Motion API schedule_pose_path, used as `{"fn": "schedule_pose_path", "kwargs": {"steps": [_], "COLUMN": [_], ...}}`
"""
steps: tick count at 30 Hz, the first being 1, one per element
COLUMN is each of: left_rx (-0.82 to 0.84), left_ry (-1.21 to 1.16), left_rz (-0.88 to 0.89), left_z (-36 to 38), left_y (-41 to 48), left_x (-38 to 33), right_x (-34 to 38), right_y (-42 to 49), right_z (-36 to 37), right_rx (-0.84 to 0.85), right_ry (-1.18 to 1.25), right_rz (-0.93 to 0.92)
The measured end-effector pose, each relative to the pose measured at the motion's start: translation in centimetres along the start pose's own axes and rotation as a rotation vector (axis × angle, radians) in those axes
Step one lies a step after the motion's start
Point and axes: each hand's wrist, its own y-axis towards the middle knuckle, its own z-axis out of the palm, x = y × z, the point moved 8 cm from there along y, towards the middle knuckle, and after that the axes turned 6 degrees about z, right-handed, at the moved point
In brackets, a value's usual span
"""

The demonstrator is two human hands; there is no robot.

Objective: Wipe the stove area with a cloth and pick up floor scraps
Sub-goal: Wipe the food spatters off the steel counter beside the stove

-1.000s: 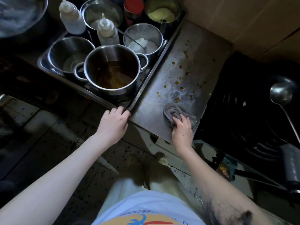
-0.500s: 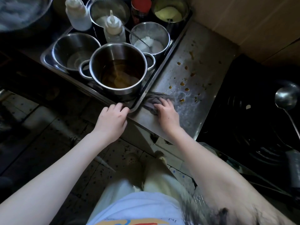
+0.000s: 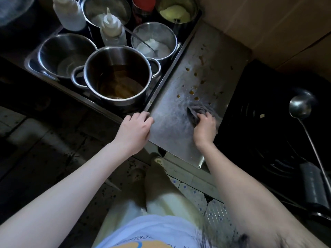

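Note:
A steel counter panel (image 3: 172,126) beside the stove carries several brown food spots (image 3: 192,92) across its middle and far part. My right hand (image 3: 204,127) presses a crumpled grey cloth (image 3: 196,111) flat on the panel, near its right edge and just below the spots. My left hand (image 3: 136,129) rests with fingers curled over the panel's front left corner, holding nothing loose. The dark tiled floor (image 3: 53,158) below is speckled; no distinct scrap stands out on it.
A steel tray on the left holds a pot of brown liquid (image 3: 116,77), a steel bowl (image 3: 66,54), a container of white powder (image 3: 154,43) and squeeze bottles (image 3: 112,31). The black burner (image 3: 268,122) with a ladle (image 3: 300,108) lies right. Cardboard lines the back wall.
My right hand has swept the cloth from the panel's left edge by the tray back to its right side. My left hand has stayed on the front corner.

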Motion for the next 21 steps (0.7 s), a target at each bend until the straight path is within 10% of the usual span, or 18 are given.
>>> {"fn": "schedule_pose_path", "kwargs": {"steps": [12, 21], "left_rx": [0.002, 0.024], "left_ry": [-0.022, -0.028], "left_rz": [-0.064, -0.04], "left_z": [0.3, 0.5], "left_y": [1.1, 4.4], "left_x": [0.2, -1.6], "right_x": [12.2, 2.4], "right_y": [1.3, 4.8], "right_z": [3.4, -0.5], "right_rx": [0.274, 0.066], "right_ry": [-0.01, 0.118], "right_rz": [-0.476, -0.226]}}
